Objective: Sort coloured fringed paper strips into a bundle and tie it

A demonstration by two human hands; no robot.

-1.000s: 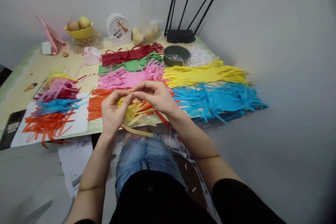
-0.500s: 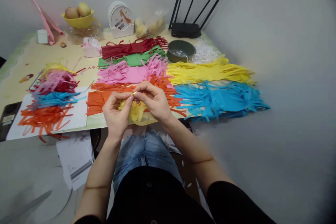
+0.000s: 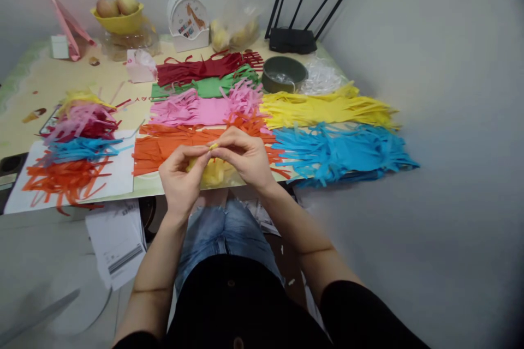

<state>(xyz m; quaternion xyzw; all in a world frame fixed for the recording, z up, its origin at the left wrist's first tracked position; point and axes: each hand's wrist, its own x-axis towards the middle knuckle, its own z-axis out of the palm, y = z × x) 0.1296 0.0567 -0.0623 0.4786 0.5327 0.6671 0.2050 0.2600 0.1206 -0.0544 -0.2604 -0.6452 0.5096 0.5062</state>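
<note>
Between my two hands, over the table's front edge, is a yellow paper tassel [image 3: 219, 172]; its loose strips hang below the fingers. My left hand [image 3: 183, 174] pinches its twisted top from the left, thumb against forefinger. From the other side my right hand [image 3: 244, 158] pinches the same small twist, fingertips nearly touching the left ones. Just behind the hands lies orange fringed paper [image 3: 164, 150], partly covered by them. Pink fringed paper [image 3: 210, 112], green fringed paper [image 3: 208, 87] and dark red fringed paper [image 3: 200, 70] are laid out farther back.
Yellow [image 3: 323, 109] and blue fringed paper [image 3: 347, 150] lie right, the blue overhanging the edge. A heap of finished tassels [image 3: 84, 147] lies left, partly on white paper. Behind stand a dark round bowl [image 3: 284, 74], black router [image 3: 292, 41] and yellow fruit bowl [image 3: 118, 23].
Both hands stay pinched together on the tassel's top, with fingers shifted slightly. The yellow strips below hang a little differently. The whole view has tilted slightly.
</note>
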